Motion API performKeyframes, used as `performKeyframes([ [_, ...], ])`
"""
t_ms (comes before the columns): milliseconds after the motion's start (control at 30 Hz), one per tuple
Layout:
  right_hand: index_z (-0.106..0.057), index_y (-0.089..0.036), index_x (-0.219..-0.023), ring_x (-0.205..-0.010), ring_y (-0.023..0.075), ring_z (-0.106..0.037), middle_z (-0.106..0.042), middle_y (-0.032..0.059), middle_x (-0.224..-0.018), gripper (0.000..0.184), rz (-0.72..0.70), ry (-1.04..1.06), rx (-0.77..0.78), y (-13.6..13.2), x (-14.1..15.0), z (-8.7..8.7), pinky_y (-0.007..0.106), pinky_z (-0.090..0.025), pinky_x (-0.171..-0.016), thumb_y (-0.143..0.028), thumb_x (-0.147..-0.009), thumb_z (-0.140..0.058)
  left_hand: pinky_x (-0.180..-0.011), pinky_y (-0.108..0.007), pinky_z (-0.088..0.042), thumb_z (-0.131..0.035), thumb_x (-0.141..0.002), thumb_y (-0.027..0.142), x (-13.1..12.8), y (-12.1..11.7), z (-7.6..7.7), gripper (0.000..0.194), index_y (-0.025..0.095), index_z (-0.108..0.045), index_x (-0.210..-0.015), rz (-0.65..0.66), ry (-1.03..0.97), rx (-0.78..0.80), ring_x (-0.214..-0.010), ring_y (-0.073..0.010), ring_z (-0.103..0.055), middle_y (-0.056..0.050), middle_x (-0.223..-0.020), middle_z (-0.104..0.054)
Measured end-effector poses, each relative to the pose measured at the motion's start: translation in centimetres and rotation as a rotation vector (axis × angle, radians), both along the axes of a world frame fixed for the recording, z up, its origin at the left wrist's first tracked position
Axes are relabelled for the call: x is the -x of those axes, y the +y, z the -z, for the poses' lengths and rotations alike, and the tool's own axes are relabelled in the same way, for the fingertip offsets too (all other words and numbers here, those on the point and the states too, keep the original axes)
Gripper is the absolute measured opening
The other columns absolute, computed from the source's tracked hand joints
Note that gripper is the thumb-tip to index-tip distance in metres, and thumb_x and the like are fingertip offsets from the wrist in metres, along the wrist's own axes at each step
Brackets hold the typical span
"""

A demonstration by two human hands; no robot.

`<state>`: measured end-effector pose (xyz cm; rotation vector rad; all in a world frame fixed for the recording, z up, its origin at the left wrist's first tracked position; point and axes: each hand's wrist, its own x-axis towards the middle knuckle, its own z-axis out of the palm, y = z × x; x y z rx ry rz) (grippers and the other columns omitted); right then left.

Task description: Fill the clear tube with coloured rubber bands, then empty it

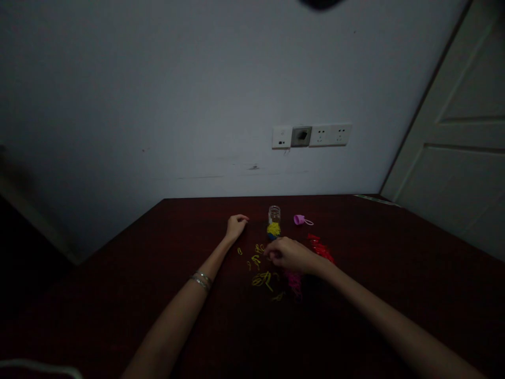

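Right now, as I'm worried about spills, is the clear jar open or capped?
Open: the clear jar has no lid on its mouth; a pink cap-like piece lies apart from it.

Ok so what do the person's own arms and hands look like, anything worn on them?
The left hand and right hand are both ungloved, and no sleeves show on either forearm. Silvery bands circle the left forearm above the wrist; none show on the right. It's too dim to tell about rings.
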<state>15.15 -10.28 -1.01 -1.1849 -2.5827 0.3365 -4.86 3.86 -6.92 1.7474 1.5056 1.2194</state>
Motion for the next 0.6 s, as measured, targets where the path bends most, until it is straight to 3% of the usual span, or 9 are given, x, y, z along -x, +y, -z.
performKeyframes([
  [100, -0.066, -0.021, -0.09, -0.065, 0.0134, -0.057, -0.066, 0.0021, -0.075, 0.028, 0.014, 0.037, 0.012, 0.6, 0.6, 0.0, 0.022, -0.038, -0.059, -0.011, -0.073, -0.047, -0.077, -0.028, -0.046, -0.051, -0.068, 0.007, 0.0, -0.1, 0.0, 0.019, 0.014, -0.068, -0.076, 0.007, -0.016, -0.005, -0.078, -0.016, -0.062, -0.006, -0.078, -0.068],
  [333, -0.064, -0.015, -0.098, -0.089, 0.0174, -0.057, -0.06, 0.0101, -0.101, 0.022, -0.108, 0.122, -0.06, 1.8, 1.5, 1.0, 0.027, -0.043, -0.08, -0.022, -0.08, -0.052, -0.076, -0.027, -0.046, -0.051, -0.067, 0.008, 0.0, -0.4, -0.1, 0.019, 0.014, -0.068, -0.073, 0.011, -0.042, -0.022, -0.077, -0.0155, -0.062, -0.005, -0.078, -0.068],
  [600, -0.058, -0.011, -0.113, -0.096, 0.0238, -0.055, -0.06, 0.0148, -0.105, 0.048, -0.187, 0.013, 0.003, 2.0, 2.3, 0.8, 0.034, -0.041, -0.085, -0.04, -0.075, -0.058, -0.074, -0.025, -0.046, -0.049, -0.066, 0.006, -0.1, -0.4, -0.2, 0.021, 0.012, -0.068, -0.071, 0.011, -0.053, -0.024, -0.073, -0.0146, -0.061, -0.006, -0.074, -0.068],
])
